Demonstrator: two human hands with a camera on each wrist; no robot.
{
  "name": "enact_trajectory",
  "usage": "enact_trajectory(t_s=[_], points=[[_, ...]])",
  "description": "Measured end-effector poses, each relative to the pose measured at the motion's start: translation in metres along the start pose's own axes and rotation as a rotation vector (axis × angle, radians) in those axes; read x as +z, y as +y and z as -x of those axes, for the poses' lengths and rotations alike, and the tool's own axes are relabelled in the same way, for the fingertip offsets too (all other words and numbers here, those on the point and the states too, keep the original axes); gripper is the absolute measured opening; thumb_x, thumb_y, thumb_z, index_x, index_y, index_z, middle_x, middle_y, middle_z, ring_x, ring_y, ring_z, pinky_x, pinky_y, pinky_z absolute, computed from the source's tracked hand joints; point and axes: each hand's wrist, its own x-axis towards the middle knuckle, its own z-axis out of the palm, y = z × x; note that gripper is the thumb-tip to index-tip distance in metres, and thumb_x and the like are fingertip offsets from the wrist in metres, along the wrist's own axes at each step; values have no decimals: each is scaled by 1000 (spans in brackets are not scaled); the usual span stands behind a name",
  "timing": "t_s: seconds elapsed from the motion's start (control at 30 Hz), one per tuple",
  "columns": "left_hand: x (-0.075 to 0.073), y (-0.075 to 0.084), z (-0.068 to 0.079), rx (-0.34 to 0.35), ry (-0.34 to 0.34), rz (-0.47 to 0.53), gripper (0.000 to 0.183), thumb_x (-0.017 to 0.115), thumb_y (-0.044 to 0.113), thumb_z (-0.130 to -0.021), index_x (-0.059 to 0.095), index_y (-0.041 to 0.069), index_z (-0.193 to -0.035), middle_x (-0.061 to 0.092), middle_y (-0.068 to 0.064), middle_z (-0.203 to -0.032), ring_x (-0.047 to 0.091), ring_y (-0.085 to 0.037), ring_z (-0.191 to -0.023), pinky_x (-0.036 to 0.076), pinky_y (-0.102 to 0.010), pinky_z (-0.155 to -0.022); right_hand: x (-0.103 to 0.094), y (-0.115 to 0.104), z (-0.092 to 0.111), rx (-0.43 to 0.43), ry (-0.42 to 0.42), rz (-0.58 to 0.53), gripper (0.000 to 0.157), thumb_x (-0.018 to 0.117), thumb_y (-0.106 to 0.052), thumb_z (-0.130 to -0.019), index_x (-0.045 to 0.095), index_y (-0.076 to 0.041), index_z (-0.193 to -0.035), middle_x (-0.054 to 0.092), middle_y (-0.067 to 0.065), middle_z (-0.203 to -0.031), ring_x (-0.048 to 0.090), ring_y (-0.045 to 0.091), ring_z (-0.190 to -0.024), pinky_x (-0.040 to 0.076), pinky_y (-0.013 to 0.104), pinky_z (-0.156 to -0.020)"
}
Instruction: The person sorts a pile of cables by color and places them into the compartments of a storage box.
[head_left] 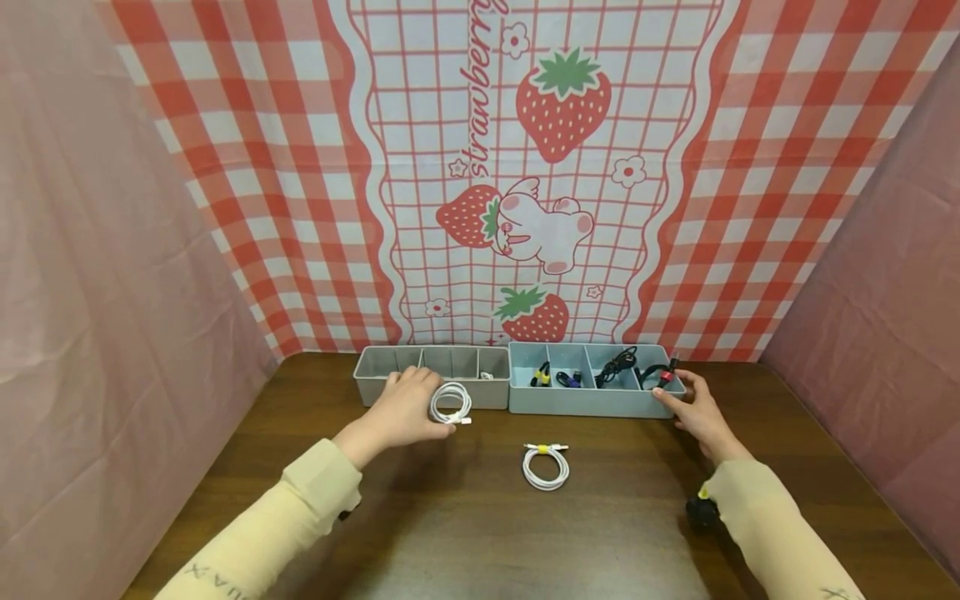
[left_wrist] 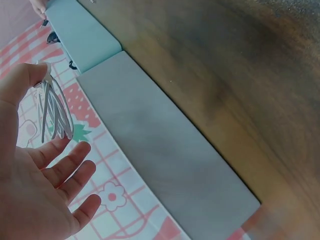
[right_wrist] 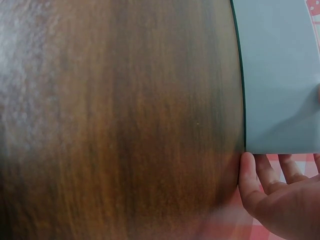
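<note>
My left hand (head_left: pixel 405 408) pinches a coiled white cable (head_left: pixel 451 403) between thumb and index finger, its other fingers spread loosely. The coil hangs in front of the grey divided box (head_left: pixel 375 387) and shows a pale tie in the left wrist view. At the right end of the light blue divided box (head_left: pixel 592 404), my right hand (head_left: pixel 705 414) lays its thumb on the front wall and its fingertips against the end wall (right_wrist: pixel 280 147). A second coiled white cable (head_left: pixel 546 475), tied with a yellow band, lies on the table before the boxes.
The blue box's compartments hold dark cables (head_left: pixel 617 367), some with yellow, blue or red parts. A small white item (head_left: pixel 486 375) sits in the grey box's right compartment. Behind both boxes hangs a checked strawberry cloth (head_left: pixel 480 283); pink cloth (head_left: pixel 135 292) hangs at the sides.
</note>
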Motion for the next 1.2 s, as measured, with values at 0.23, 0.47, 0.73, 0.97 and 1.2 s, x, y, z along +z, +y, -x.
enact_trajectory(t_s=[0.23, 0.47, 0.73, 0.97, 1.2], points=[[-7, -1, -6, -6, 0, -2, 64, 68, 59, -61, 57, 13, -104, 55, 2, -101, 44, -16, -94, 31, -34, -76, 1, 4, -3, -20, 12, 11, 95, 58, -56, -76, 7, -9, -141, 19, 29, -137, 35, 41, -114, 46, 49, -80], [-12, -2, -11, -25, 3, 5, 64, 67, 60, -62, 55, 14, -104, 54, 2, -102, 43, -16, -97, 30, -36, -78, 4, -7, 5, -14, 29, 43, 86, 54, -52, -81, 8, -10, -141, 21, 28, -134, 37, 37, -110, 45, 49, -82], [-15, -6, -17, -42, 19, 32, 63, 67, 55, -64, 54, 11, -108, 54, -1, -105, 44, -19, -99, 31, -38, -80, 4, -16, 12, -21, 11, 57, 82, 51, -49, -85, 7, -8, -141, 21, 30, -134, 38, 36, -108, 44, 50, -82], [-16, -8, -24, -55, 48, 27, 66, 68, 54, -64, 53, 10, -111, 53, -4, -107, 44, -21, -98, 32, -40, -80, 4, -16, 11, -10, 17, 54, 82, 52, -48, -84, 8, -8, -141, 21, 30, -134, 38, 35, -108, 44, 51, -83], [-16, -9, -30, -63, 90, 41, 64, 67, 55, -64, 54, 10, -107, 54, -4, -105, 44, -21, -95, 31, -37, -74, 5, -15, 11, -9, 12, 37, 83, 52, -48, -84, 7, -7, -141, 21, 30, -134, 37, 38, -111, 42, 53, -85]])
